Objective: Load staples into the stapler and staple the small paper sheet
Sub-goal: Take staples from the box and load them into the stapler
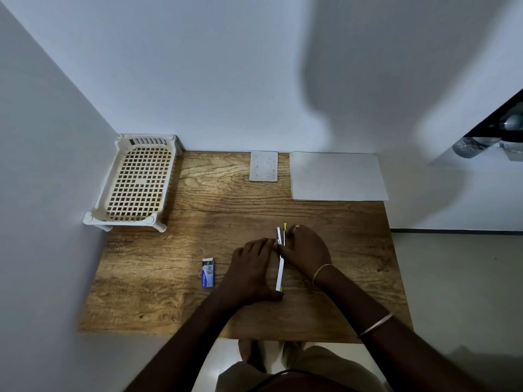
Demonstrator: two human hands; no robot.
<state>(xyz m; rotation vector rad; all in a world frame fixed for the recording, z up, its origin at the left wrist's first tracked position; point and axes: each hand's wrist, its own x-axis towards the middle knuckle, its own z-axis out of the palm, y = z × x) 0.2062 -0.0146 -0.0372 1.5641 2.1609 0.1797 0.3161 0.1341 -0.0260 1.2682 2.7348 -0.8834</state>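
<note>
Both hands, left (pixel 252 261) and right (pixel 307 250), grip opened stapler (pixel 280 274) (white-yellow) on table (pixel 169 278).

The table (pixel 198 278) is brown wood grain. The basket (pixel 135 182) is cream with a grid pattern. The stapler (pixel 280 274) is white and yellow, the staple box (pixel 208 273) blue and white.

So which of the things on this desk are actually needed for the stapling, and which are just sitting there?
Needed:
stapler, opened out, held by left hand and right hand
staple box
small paper sheet

Just sitting there:
plastic basket
large paper sheet
</note>
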